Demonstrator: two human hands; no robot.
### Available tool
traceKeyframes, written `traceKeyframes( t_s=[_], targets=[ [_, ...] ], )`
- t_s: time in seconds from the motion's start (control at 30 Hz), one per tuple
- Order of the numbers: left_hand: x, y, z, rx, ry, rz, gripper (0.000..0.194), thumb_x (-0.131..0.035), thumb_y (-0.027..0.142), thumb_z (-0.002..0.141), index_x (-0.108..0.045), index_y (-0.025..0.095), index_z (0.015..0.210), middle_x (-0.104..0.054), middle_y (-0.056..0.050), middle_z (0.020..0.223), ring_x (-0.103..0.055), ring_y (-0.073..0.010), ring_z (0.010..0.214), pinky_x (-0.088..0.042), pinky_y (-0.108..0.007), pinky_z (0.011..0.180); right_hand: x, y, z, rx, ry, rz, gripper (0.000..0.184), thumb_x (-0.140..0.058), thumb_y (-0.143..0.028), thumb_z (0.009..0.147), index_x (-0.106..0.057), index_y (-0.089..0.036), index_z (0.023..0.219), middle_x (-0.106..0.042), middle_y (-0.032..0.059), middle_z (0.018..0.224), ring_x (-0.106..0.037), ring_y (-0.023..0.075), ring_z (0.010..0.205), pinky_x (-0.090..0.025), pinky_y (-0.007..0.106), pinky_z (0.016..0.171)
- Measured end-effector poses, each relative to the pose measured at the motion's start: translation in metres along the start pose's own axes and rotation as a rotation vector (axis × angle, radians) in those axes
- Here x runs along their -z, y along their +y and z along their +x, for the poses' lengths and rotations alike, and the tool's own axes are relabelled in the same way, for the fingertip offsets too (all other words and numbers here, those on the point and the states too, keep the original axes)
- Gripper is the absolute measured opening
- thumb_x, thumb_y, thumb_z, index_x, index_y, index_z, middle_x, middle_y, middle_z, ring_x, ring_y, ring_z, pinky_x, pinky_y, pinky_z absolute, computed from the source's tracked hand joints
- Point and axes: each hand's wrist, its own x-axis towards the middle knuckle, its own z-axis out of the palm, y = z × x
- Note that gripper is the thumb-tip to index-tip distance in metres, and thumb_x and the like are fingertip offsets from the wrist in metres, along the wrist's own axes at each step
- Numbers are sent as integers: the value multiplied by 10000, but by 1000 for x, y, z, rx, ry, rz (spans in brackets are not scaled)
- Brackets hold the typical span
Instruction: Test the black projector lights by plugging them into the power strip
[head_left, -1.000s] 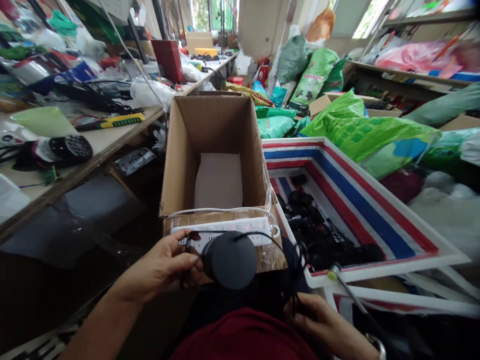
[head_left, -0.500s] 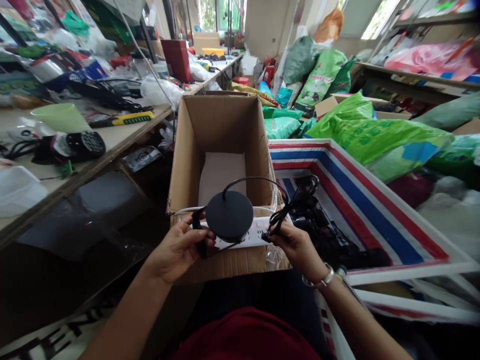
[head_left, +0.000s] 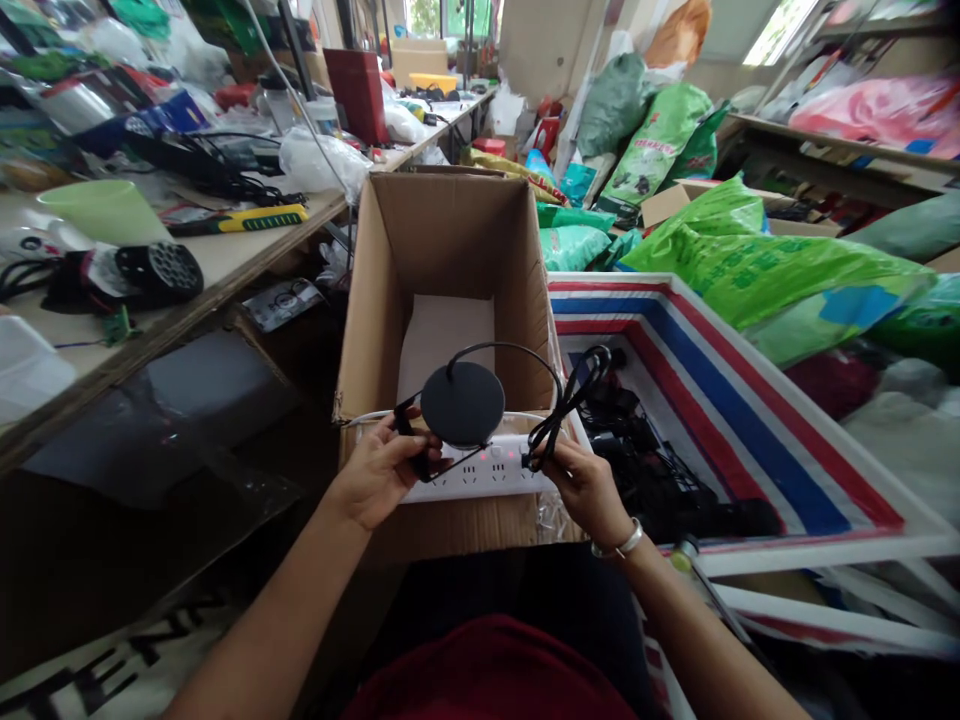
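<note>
My left hand [head_left: 394, 468] is closed on the black frame at the side of a device with a flat round black disc [head_left: 463, 403]. A thin black cable leaves the disc and arcs to the right into a looped bundle [head_left: 574, 395]. My right hand [head_left: 589, 490] pinches the lower end of this black cable, where a small dark plug shows partly at the fingertips. Below the disc lies a white power strip [head_left: 480, 478] with lit red lights. The right fingers are at its right end; whether the plug sits in a socket I cannot tell.
An open cardboard box [head_left: 450, 235] stands just beyond the power strip. On the right is a striped bin [head_left: 720, 400] with black devices and cables inside. The cluttered workbench [head_left: 225, 275] runs along the left. Green bags [head_left: 780, 260] are piled behind the bin.
The disc device has risen and tilted slightly in my left hand, uncovering more of the power strip. My right hand stays near the strip's right end with the cable. The view has shifted a little.
</note>
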Motion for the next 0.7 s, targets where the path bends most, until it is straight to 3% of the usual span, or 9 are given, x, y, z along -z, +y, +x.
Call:
traceKeyframes(
  t_s=[0.13, 0.27, 0.53, 0.63, 0.7],
  targets=[
    [-4, 1, 15, -26, -1, -4, 358, -709, 36, 578, -546, 148, 876, -645, 1, 642, -576, -101, 540, -508, -223, 556, 8, 3, 8, 12, -59, -3, 116, -510, -189, 877, -625, -198, 867, -646, 50, 832, -620, 186, 783, -496, 284, 702],
    [-7, 1, 24, -28, 1, 2, 308, -692, 28, 577, -563, 138, 835, -628, 7, 625, -572, -98, 546, -508, -218, 566, 11, 3, 14, 19, -111, -13, 104, -529, -162, 862, -627, -193, 854, -643, 43, 796, -618, 179, 751, -499, 274, 672],
    [0, -2, 40, -90, 24, 21, 322, -700, 30, 565, -569, 163, 828, -618, 39, 629, -563, -95, 520, -550, -283, 609, -16, 11, -12, 83, -70, -70, 211, -417, -156, 921, -625, -176, 945, -622, 82, 847, -596, 169, 749, -508, 290, 680],
    [0, 0, 46, -129, 25, 37, 382, -740, 51, 564, -570, 172, 884, -652, 28, 685, -606, -122, 571, -567, -349, 674, -23, 15, -22, 85, -35, -80, 259, -367, -122, 930, -614, -175, 990, -619, 91, 905, -595, 170, 806, -508, 292, 705],
    [-2, 3, 48, -156, 19, 45, 429, -774, 76, 550, -577, 178, 918, -678, 11, 744, -636, -142, 634, -565, -322, 675, -25, 15, -24, 76, -32, -75, 272, -358, -102, 930, -605, -182, 1011, -612, 85, 928, -593, 167, 832, -506, 290, 724]
  ],
)
